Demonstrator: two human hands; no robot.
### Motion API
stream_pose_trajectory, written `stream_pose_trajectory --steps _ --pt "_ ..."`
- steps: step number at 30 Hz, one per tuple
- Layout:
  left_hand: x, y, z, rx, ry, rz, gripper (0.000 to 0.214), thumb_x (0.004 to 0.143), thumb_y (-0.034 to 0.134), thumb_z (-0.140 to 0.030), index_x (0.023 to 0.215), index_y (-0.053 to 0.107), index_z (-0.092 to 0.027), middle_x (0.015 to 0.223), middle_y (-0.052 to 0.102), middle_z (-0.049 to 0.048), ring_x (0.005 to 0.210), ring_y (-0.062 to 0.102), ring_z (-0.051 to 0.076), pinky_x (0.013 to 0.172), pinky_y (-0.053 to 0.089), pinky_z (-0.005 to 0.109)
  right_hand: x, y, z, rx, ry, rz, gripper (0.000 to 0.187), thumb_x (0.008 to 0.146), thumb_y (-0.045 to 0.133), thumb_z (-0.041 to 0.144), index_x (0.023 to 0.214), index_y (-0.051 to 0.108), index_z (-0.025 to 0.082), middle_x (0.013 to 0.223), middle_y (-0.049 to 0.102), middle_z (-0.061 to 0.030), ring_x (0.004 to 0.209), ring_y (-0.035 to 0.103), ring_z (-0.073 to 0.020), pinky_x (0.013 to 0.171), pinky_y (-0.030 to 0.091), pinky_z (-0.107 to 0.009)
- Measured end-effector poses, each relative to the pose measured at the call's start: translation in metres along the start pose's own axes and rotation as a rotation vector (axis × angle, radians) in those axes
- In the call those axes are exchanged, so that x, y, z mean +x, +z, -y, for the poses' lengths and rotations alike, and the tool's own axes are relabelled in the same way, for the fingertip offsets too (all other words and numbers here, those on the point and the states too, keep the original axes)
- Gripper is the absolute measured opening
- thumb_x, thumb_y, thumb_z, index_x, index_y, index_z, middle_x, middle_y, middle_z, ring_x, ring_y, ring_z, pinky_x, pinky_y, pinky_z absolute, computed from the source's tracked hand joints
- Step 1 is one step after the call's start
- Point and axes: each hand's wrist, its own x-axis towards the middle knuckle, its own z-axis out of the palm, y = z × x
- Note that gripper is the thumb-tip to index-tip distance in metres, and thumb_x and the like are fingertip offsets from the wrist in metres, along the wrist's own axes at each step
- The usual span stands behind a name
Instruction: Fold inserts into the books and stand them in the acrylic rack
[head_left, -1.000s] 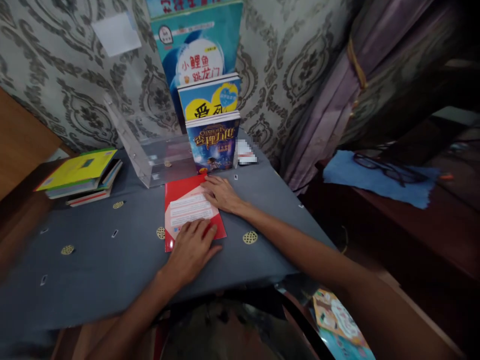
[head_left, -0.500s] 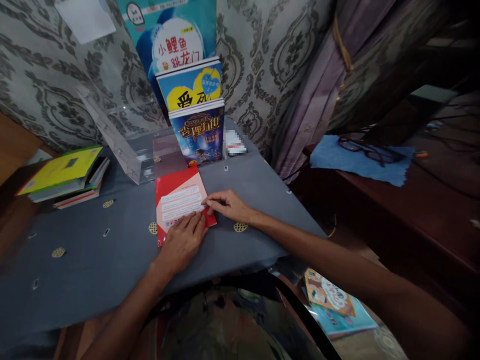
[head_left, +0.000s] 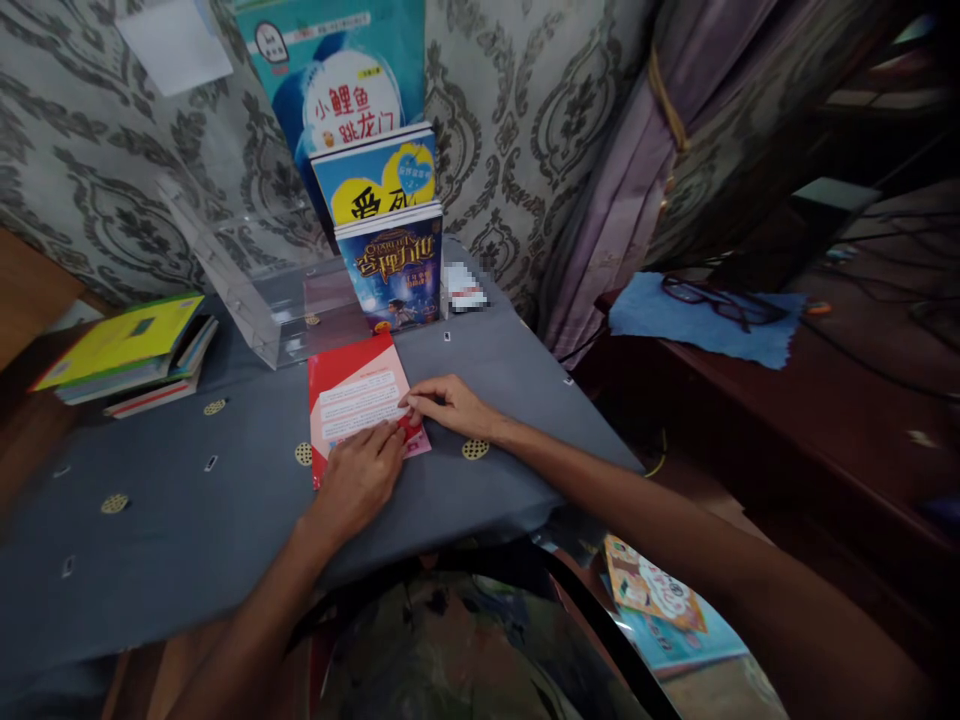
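Note:
A thin red and pink book (head_left: 360, 375) with a white text panel lies on the grey tablecloth. My left hand (head_left: 365, 462) rests on its lower part, fingers stretched out and lying flat. At the book's right edge, my right hand (head_left: 442, 402) is closed, thumb and fingertips pinching the red cover. A pink page (head_left: 420, 445) peeks out below the cover at the lower right corner. Just beyond, several books stand in a stepped row, with a dark blue book (head_left: 397, 270) in front, a blue and yellow book (head_left: 375, 180) behind it and a tall teal book (head_left: 360, 50) at the back.
A clear plastic stand (head_left: 262, 320) is left of the upright books. Farther left lies a stack of books (head_left: 127, 345). A small white item (head_left: 463, 285) is at the back. Glasses (head_left: 720, 300) lie on a blue cloth (head_left: 660, 320) at right. More books (head_left: 667, 610) lie below the table.
The cover's lower right corner has come up slightly at my right hand, and a pink page now shows beneath it. My left hand has shifted slightly left. The view has turned a little.

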Motion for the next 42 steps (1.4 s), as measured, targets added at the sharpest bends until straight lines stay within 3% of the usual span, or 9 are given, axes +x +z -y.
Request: stream_pose_trajectory --steps 8,18,25,32,42 --pt "-0.004 0.0 -0.004 -0.021 -0.025 -0.027 0.03 0.102 0.044 -0.026 0.113 0.069 -0.015 0.117 0.074 0.0117 0.097 0.073 0.024 0.082 0.06 0.038 0.003 0.0 -0.003 -0.053 -0.035 0.033 0.025 0.092 0.054 0.031 0.088 0.072 0.014 0.066 0.071 -0.0011 0.065 0.066 -0.014 0.07 0.051 -0.027" --pt "-0.008 0.005 0.009 -0.319 -0.164 -0.081 0.028 0.1 0.046 -0.024 0.102 0.074 -0.02 0.107 0.077 0.0061 0.099 0.071 0.02 0.091 0.056 0.036 -0.002 0.004 0.006 -0.301 -0.15 0.066 0.028 0.093 0.052 0.028 0.083 0.073 0.014 0.067 0.069 -0.0013 0.065 0.062 -0.0146 0.065 0.045 -0.025" --pt "-0.014 0.013 0.017 -0.256 -0.276 -0.111 0.026 0.095 0.051 -0.022 0.11 0.072 -0.019 0.116 0.074 0.0089 0.109 0.068 0.024 0.1 0.052 0.045 0.001 0.007 -0.003 -0.508 -0.267 0.015 0.02 0.091 0.055 0.02 0.092 0.075 0.016 0.091 0.076 -0.0063 0.084 0.067 -0.019 0.078 0.049 -0.03" --pt "-0.018 0.022 0.023 -0.168 -0.445 -0.095 0.03 0.094 0.052 -0.021 0.119 0.069 -0.02 0.129 0.07 0.0103 0.123 0.061 0.025 0.11 0.043 0.049 0.002 0.008 -0.009 -0.589 -0.342 0.049 0.019 0.088 0.057 0.015 0.096 0.074 0.016 0.102 0.076 -0.0108 0.101 0.066 -0.0243 0.094 0.05 -0.04" --pt "-0.018 0.019 0.019 -0.135 -0.452 -0.084 0.03 0.094 0.051 -0.02 0.118 0.068 -0.019 0.129 0.07 0.0101 0.124 0.061 0.024 0.11 0.042 0.049 0.001 0.009 -0.008 -0.626 -0.359 0.07 0.021 0.088 0.057 0.016 0.1 0.074 0.018 0.107 0.075 -0.011 0.107 0.065 -0.0252 0.098 0.05 -0.043"
